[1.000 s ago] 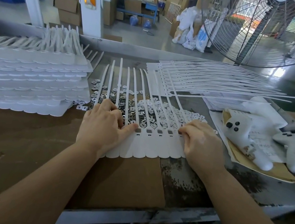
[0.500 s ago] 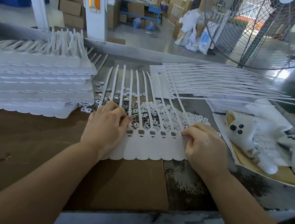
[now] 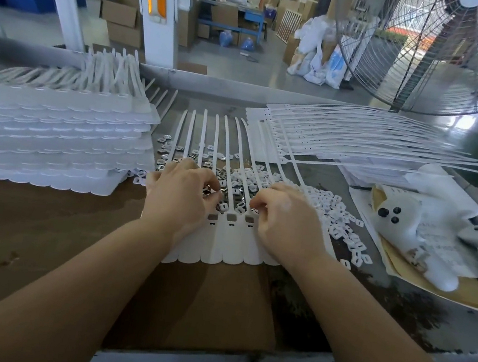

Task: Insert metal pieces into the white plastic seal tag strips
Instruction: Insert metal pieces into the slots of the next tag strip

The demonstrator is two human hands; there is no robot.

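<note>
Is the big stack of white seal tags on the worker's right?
No, the tall stack of seal tags sits left of the left hand.

Tag stack [image 3: 53,136] blocks left; plush toy [image 3: 408,232] right.

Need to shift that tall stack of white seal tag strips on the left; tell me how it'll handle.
The stack of seal tag strips probably slides apart: smooth, loosely layered sheets. The tails already splay upward, so likely floppy.

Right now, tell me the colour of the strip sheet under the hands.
White; the seal tag strip sheet shows plainly in the head view.
</note>
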